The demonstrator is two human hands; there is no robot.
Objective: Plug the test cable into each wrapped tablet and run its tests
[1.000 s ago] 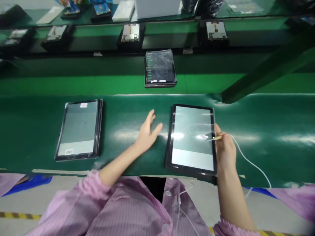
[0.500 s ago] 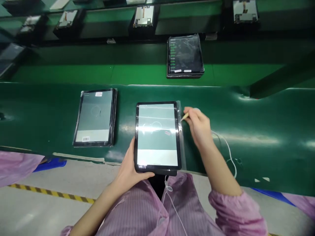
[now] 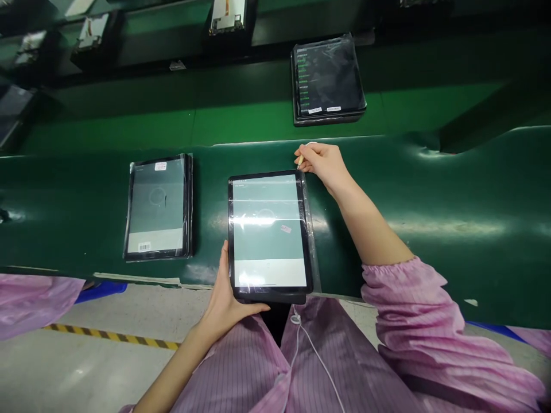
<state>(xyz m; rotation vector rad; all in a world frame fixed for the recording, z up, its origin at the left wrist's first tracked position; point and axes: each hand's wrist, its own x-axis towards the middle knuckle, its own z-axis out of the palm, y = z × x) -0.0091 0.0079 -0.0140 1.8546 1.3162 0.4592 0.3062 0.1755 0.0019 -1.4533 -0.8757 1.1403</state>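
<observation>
Green glossy matting (image 3: 430, 229) covers the bench, and beyond it runs a lighter green belt (image 3: 129, 123) with a stack of dark tablets (image 3: 328, 74) in clear wrap lying on it, well apart from both hands. Farther back, black trays (image 3: 247, 31) each hold a small pale part, too small to make out. On the matting to the left lies a second tablet (image 3: 158, 206) in plastic wrap, with a barcode label at its near edge, near the left hand but not touching it. Nothing blocks the space between it and the middle tablet (image 3: 269, 232), which lies flat in loose clear wrap with its screen lit and its near edge over the edge of the matting. The left hand (image 3: 224, 298) grips its near left corner, thumb along the side. The right hand (image 3: 322, 163) is closed around a thin yellowish stick (image 3: 300, 161), just beyond the tablet's far right corner; whether the tip touches it cannot be told. A white cord (image 3: 312, 353) runs down the pink striped smock.
</observation>
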